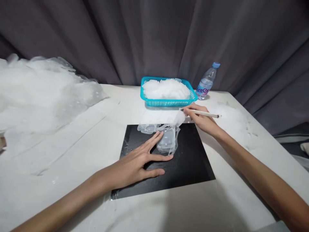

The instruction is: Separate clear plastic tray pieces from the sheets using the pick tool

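My left hand (pixel 142 158) lies with its fingers spread on a black mat (pixel 188 161). Its fingertips touch a thin translucent plastic piece (pixel 167 141) with small white dots and a ragged edge. Just beyond the mat's far edge, my right hand (pixel 201 117) is closed around a slim, whitish pen-like tool (pixel 205 113), whose back end points right. A crumpled strip of translucent film (pixel 180 118) rises from the piece to my right fingertips, which seem to pinch it; the tool's tip is hard to make out there.
A blue plastic basket (pixel 169 102) full of white translucent pieces stands behind the mat, with a water bottle (pixel 206 83) to its right. On the left, a large heap of white film (pixel 43 96) covers the white table (pixel 193 206). A grey curtain (pixel 154 38) hangs behind.
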`<state>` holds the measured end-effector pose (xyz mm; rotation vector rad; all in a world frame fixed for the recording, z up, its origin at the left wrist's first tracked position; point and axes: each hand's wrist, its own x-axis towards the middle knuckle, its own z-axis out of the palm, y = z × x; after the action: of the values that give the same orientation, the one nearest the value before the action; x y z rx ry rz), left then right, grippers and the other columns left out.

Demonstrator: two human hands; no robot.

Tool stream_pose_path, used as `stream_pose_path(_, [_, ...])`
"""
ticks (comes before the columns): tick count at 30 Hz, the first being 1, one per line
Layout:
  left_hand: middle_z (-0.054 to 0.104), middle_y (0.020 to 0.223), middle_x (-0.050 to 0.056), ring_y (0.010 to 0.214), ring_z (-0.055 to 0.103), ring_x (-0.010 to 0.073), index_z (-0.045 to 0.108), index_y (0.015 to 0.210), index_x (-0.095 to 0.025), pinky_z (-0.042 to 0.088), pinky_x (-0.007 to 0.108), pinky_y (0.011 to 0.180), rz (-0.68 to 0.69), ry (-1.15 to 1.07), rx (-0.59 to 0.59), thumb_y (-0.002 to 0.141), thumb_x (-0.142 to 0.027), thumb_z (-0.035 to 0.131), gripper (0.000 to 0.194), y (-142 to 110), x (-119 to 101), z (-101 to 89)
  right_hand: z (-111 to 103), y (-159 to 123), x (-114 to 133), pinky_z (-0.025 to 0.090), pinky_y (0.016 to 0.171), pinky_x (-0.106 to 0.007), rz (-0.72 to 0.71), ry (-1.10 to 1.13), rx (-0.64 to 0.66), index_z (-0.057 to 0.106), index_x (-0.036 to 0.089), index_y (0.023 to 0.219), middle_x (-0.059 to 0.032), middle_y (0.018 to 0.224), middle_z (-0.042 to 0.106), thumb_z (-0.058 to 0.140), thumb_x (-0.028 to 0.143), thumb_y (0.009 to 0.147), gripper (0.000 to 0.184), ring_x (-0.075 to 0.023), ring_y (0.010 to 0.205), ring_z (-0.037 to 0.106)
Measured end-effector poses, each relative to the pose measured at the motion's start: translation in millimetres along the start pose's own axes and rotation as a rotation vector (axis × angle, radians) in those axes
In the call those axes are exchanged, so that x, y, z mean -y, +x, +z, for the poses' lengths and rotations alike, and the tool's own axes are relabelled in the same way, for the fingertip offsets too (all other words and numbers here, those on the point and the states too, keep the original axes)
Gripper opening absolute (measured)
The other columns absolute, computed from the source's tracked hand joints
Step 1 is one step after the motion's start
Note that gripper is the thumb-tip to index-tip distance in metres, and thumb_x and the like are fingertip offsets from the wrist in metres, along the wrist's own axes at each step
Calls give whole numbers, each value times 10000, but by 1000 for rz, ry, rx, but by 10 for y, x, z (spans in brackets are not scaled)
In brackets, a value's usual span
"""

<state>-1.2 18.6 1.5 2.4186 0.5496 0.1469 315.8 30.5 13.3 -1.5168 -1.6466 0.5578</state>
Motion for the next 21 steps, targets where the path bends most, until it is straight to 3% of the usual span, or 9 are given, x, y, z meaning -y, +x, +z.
stream_pose_path(3, [155, 1793, -18, 1612, 283, 373, 674, 1398, -445, 379, 542, 1261, -41, 6, -39, 1016, -503, 655, 387, -2, 34, 20, -20, -106, 159, 498, 777, -301, -29, 37, 144, 777, 177, 1019, -50, 968, 742, 589, 383, 1015, 279, -190, 866, 667])
stream_pose_path(5, [318, 1716, 40, 1548, 401, 334, 675, 1322, -359, 403, 510, 1246, -79, -22, -164, 1022, -500, 645, 333, 15, 57, 48, -36, -199, 279, 495, 772, -294, -66, 64, 239, 777, 182, 1029, -48, 996, 743, 590, 377, 1022, 271, -177, 856, 666])
stream_pose_path(8, [556, 1457, 100, 1330, 579, 282, 564, 1252, -263, 482, 462, 1140, -131, -86, -377, 998, -519, 671, 376, 70, 65, 76, -104, -243, 408, 494, 766, -289, -128, 114, 416, 776, 175, 1023, -45, 973, 737, 602, 365, 1030, 258, -165, 833, 662])
stream_pose_path(11, [658, 1158, 67, 1066, 632, 254, 540, 1175, -230, 524, 423, 957, -220, -119, -485, 974, -578, 671, 423, 153, 9, 66, -173, -223, 458, 496, 766, -284, -150, 131, 581, 780, 163, 1043, -52, 954, 731, 617, 346, 1033, 245, -168, 846, 661])
stream_pose_path(14, [677, 911, 18, 831, 620, 209, 605, 1081, -212, 501, 368, 806, -337, -300, -406, 1004, -640, 571, 436, 271, -89, 43, -175, -259, 473, 499, 788, -288, -161, 138, 624, 781, 164, 1057, -56, 949, 718, 627, 320, 1034, 221, -171, 864, 651])
stream_pose_path(17, [718, 856, 33, 779, 647, 198, 685, 983, -188, 483, 334, 731, -408, -601, -240, 1031, -664, 453, 533, 428, -130, 50, -135, -359, 516, 502, 786, -284, -184, 156, 647, 783, 173, 1090, -54, 960, 709, 630, 305, 1035, 209, -167, 866, 652])
stream_pose_path(21, [646, 707, -12, 651, 581, 161, 681, 972, -159, 420, 280, 615, -418, -816, -168, 810, -577, 771, 457, 587, -49, 82, -145, -407, 571, 519, 820, -284, -215, 186, 823, 791, 177, 1143, -67, 1046, 731, 652, 308, 1027, 223, -169, 916, 685])
